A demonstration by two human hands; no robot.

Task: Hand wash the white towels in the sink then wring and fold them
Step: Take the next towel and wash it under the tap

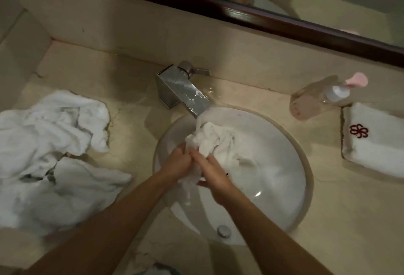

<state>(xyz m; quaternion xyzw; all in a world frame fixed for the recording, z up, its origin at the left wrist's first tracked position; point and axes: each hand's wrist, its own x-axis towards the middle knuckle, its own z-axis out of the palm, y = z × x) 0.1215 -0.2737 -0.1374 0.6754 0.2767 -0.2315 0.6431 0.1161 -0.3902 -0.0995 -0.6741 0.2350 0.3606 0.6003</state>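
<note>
1. Head view, sink: A round white sink is set into the counter, toward its front edge. A square chrome faucet stands at the back rim, spout over the basin. No clear stream of water is visible; whether it is running cannot be told.

2. Head view, towel in hand: One wet white towel is bunched inside the basin, just under the spout and trailing toward the right wall.

3. Head view, hands: The left hand has its fingers curled around the near end of the towel. The right hand lies against it, fingers extended and pressed on the same cloth, thumb underneath. Both hands meet over the basin's left half.

4. Head view, other towels: A crumpled heap of white towels covers the left end of the counter, reaching the front edge. A folded towel with a red emblem sits at the right edge.

5. Head view, remainder: A clear pump bottle with a pink head lies tilted near the back right, just beside the folded towel. A dark-framed mirror runs along the wall above.

6. Assessment: The step in hand appears to be scrubbing or the first squeeze of this towel. Most of the task seems outstanding, given the heap at left.

7. Next move: It likely calls for both hands gripping opposite ends and twisting over the basin so the runoff stays in the sink.
</note>
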